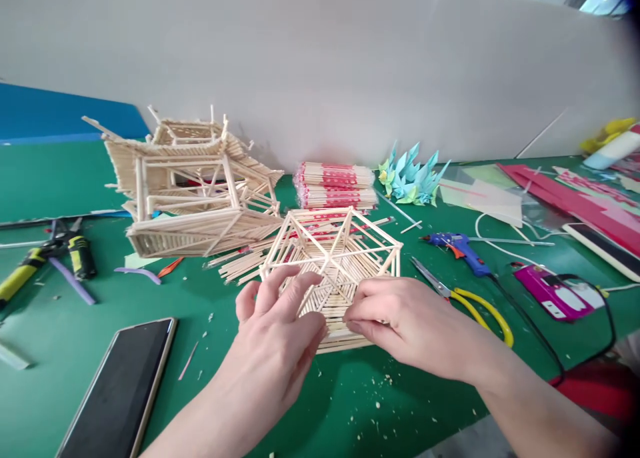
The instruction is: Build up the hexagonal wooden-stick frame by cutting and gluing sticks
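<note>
A many-sided frame of pale wooden sticks (329, 263) lies on the green table, with spokes meeting at a hub and slats laid across its base. My left hand (283, 318) holds its near left side, with curled fingers over the top and the thumb by the front edge. At the near right part, my right hand (400, 315) has its fingertips pinched together on the sticks of the front side. Exactly what sits between those fingertips is hidden. Behind to the left, a larger pavilion-like stick model (185, 201) rests on the table.
Wrapped stick bundles (336, 185) and blue folded-paper pieces (413, 175) stand by the wall. To the right are yellow-handled scissors (463, 298), a blue glue gun (463, 251) and a magenta box (555, 295). A phone (120, 385) and pliers (55, 251) lie left.
</note>
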The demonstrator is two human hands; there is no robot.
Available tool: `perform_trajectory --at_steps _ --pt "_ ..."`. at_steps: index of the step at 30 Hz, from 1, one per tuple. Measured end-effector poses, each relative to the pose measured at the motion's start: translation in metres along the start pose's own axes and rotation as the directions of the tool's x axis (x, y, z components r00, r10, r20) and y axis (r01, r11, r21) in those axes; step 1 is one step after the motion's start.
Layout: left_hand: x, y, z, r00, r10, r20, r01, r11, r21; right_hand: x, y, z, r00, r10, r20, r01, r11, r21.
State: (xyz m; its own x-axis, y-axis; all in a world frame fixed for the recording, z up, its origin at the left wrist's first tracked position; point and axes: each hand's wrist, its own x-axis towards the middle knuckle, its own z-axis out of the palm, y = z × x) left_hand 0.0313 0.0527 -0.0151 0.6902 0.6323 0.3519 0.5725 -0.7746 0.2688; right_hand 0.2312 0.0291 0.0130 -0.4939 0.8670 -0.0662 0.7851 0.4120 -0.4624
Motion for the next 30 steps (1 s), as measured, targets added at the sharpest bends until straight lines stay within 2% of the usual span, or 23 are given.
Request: perform_trajectory --at_steps 3,7,10,13,17,21,30 --pt "0.003 -0.002 -0.001 0.999 0.015 0.040 -0.015 1.000 -0.018 -0.005 0.006 -0.005 0.996 0.011 -0.091 -0.001 0.994 0.108" --pt "0.005 -0.003 -0.001 1.000 0.016 0.025 -0.015 0.999 -0.029 -0.023 0.024 -0.007 0.940 0.168 -0.297 -0.066 0.943 0.326" --pt "0.005 -0.003 -0.001 1.000 0.018 0.011 -0.018 0.999 -0.031 -0.039 0.037 0.003 0.932 0.210 -0.296 -0.088 0.922 0.378" --pt "0.007 -0.002 -0.002 0.998 0.001 0.055 0.001 1.000 -0.028 -0.050 0.041 0.019 0.939 0.171 -0.299 -0.064 0.940 0.336" --pt "0.008 0.000 -0.006 0.993 -0.019 0.119 0.021 1.000 -0.018 -0.052 0.038 0.032 0.916 0.132 -0.379 -0.027 0.962 0.270" --pt "0.009 0.001 -0.005 0.996 -0.038 0.084 0.040 0.999 -0.024 -0.049 0.037 0.035 0.901 0.133 -0.414 -0.030 0.969 0.246" --pt "0.006 -0.003 -0.001 0.995 -0.056 0.084 0.063 0.994 -0.087 -0.047 0.038 0.034 0.910 0.116 -0.397 0.020 0.946 0.322"
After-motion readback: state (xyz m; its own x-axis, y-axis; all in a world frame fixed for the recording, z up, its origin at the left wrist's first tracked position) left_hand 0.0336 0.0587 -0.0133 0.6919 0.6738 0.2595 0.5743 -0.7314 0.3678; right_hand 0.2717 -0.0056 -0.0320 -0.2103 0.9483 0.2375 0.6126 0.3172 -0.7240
